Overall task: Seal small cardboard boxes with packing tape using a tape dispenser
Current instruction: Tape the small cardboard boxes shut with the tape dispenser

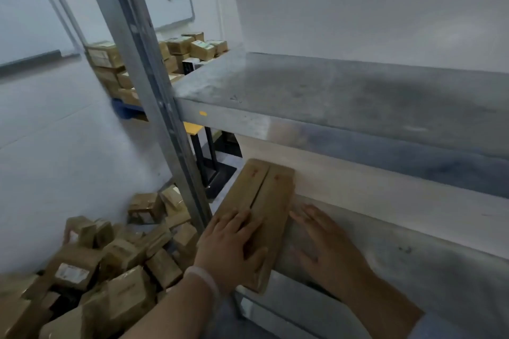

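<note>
Pressing my left hand (231,245) flat on the box (264,190), fingers straight across its top seam, I have it at the shelf's (413,256) left end, beside the post (154,85). My right hand (327,245) lies just beside the box, fingers spread, holding nothing.

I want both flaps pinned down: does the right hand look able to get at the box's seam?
Probably yes: the right hand lies open and empty beside the box, and the seam beyond the left hand is uncovered.
</note>
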Tool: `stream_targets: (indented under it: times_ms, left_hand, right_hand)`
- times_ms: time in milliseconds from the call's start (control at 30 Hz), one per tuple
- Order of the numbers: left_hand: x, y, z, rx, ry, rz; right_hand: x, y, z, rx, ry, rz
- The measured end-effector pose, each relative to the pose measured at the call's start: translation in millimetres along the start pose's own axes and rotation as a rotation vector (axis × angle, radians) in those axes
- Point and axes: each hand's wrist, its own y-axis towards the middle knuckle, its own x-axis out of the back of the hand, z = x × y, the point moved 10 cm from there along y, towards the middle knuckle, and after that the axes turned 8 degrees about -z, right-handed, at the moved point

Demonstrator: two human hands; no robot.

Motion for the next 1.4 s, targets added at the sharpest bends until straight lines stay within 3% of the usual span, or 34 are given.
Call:
stream_targets:
  times_ms: [200,367,667,1067,1400]
  left_hand:
    - [15,3,-20,-0.124,-0.062,-0.044]
    - [52,-5,-145,-0.469,-0.236,-0.237]
    - [82,-80,-406,-0.853,-0.450,-0.276]
    - [88,-209,-715,-1.094,-0.659,-0.208]
    - [28,-192,-887,-1.155,-0.727,-0.132]
  right_hand:
    - [49,-62,-8,-0.150,-0.199,-0.137]
    - [117,-144,-31,-0.326,-0.284,-0.327]
    - [258,-341,-88,-0.655,-0.481,-0.499]
    - [415,-593,-178,-0.908,-0.664,-0.536]
    - [475,-682,-327,-1.071,-0.619,-0.575]
